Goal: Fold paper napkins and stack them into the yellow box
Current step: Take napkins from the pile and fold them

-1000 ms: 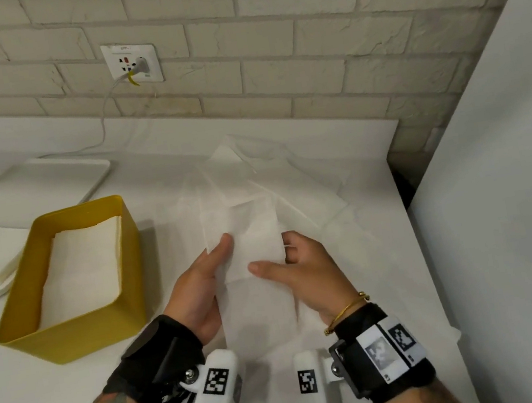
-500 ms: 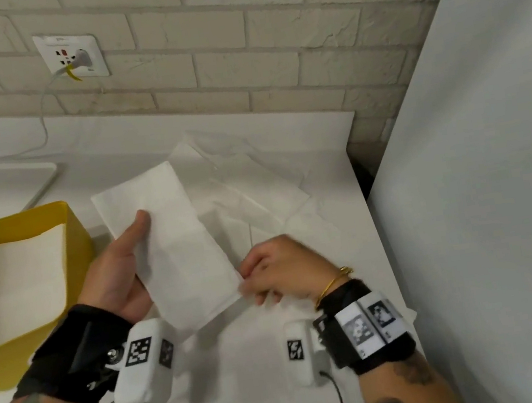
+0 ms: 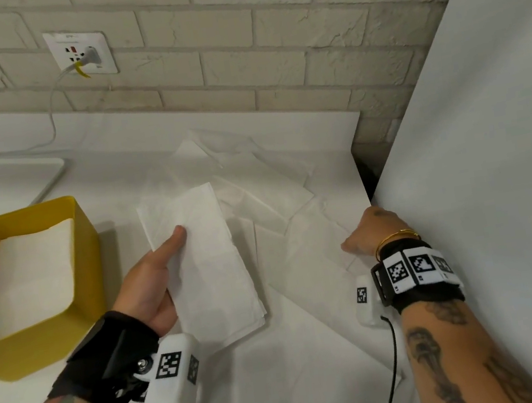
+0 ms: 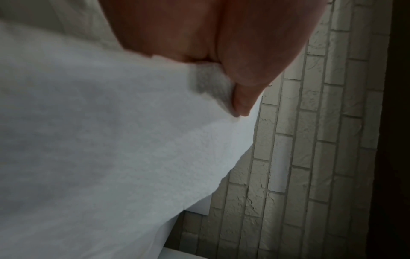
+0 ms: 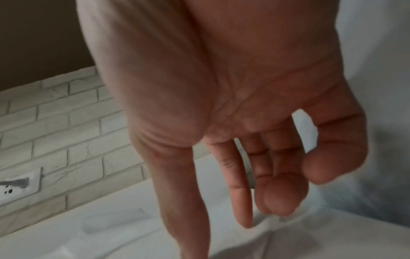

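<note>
A folded napkin (image 3: 203, 262), a soft white oblong, is pinched between thumb and fingers (image 3: 174, 241) of the left hand (image 3: 151, 287), just right of the yellow box (image 3: 84, 228). Loose napkins (image 3: 296, 231) on the table (image 3: 285, 388) are touched by the relaxed right hand (image 3: 371, 234).

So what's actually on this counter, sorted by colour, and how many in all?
Yellow: 1, the yellow box, already holding folded napkins.
White: 3, the folded napkin gripped by the left hand, the heap of loose napkins (sheets uncountable) by the right hand, and a tray.
Total: 4.
</note>
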A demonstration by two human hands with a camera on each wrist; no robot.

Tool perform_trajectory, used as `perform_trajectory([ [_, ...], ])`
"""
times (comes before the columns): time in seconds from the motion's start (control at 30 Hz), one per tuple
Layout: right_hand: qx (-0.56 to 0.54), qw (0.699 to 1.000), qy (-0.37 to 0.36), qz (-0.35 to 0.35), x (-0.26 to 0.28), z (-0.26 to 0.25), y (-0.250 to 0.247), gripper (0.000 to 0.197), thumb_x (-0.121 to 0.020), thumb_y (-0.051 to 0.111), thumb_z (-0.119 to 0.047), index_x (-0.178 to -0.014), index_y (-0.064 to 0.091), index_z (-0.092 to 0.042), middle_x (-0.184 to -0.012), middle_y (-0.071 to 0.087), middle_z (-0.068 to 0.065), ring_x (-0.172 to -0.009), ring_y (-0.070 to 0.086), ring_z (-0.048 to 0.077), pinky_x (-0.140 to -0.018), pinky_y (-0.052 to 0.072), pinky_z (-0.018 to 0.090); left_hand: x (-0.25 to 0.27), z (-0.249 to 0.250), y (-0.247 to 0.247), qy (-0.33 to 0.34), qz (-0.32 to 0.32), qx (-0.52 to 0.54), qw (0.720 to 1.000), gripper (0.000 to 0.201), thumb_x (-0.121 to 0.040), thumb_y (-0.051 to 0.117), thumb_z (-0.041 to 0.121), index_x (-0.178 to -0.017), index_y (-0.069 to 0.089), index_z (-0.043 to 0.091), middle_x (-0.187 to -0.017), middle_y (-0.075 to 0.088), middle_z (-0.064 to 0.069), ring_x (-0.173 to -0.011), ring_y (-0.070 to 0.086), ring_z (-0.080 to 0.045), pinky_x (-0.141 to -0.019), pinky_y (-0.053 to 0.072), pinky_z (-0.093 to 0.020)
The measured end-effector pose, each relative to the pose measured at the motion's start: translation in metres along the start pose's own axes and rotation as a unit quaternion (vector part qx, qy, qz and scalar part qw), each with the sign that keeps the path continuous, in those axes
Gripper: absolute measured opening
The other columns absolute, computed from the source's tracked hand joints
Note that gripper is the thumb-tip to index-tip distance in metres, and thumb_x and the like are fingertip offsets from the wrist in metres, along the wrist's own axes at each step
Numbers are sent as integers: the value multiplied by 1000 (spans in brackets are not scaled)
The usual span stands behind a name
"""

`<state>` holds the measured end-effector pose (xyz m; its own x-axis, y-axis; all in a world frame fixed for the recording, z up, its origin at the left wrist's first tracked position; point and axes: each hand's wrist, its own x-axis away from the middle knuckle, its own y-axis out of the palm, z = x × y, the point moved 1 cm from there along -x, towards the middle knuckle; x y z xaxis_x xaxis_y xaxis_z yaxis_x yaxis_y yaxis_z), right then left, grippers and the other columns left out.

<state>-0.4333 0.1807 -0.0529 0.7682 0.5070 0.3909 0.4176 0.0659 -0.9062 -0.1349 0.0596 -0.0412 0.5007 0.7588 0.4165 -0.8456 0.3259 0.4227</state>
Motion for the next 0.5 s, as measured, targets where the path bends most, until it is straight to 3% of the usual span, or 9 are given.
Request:
perform_trajectory([
  [0.17,-1,1000,-24,5,-7,-6,5,58,-87,75,-27,-133,49,-1,-129,59,17,-118,60,35,-100,52,43,-2,-2,-2,-8,8,2,1000,39,-97,60,34,-125,68,8,-119,74,-13,-106,73,-29,-88,58,-41],
  [0.23,-37,998,-46,8,-6,-7,4,40,-87,71,-23,-118,58,-2,-114,64,16,-104,62,32,-94,54,40,-2,-2,-3,-9,9,1,1000,39,-97,60,35,-124,68,8,-117,74,-13,-103,74,-28,-81,62,-38],
  [0.3,-123,987,-97,28,0,-10,1,18,-87,70,-18,-99,63,-6,-95,63,8,-88,60,26,-81,51,31,-2,-1,-4,-4,5,-2,1000,38,-98,59,35,-123,68,8,-116,75,-13,-102,74,-28,-82,60,-39],
  [0.33,-176,975,-130,46,8,-14,-3,11,-86,71,-15,-92,63,-11,-89,62,4,-85,59,23,-75,48,28,-2,0,-5,0,4,-3,1000,38,-98,59,35,-123,68,8,-117,75,-13,-103,74,-28,-86,58,-41],
  [0.4,-276,934,-209,82,27,-27,-14,17,-85,74,-10,-85,62,-21,-83,64,-2,-79,60,19,-67,45,24,-3,3,-7,9,10,-8,1000,36,-99,59,34,-122,68,9,-117,74,-14,-105,73,-30,-92,54,-45],
  [0.5,-394,860,-310,91,58,-51,-32,25,-84,78,-10,-90,62,-28,-83,73,-8,-73,66,10,-66,53,24,-4,8,-8,30,17,-20,999,31,-100,58,35,-120,68,12,-114,76,-12,-103,74,-30,-95,53,-47],
])
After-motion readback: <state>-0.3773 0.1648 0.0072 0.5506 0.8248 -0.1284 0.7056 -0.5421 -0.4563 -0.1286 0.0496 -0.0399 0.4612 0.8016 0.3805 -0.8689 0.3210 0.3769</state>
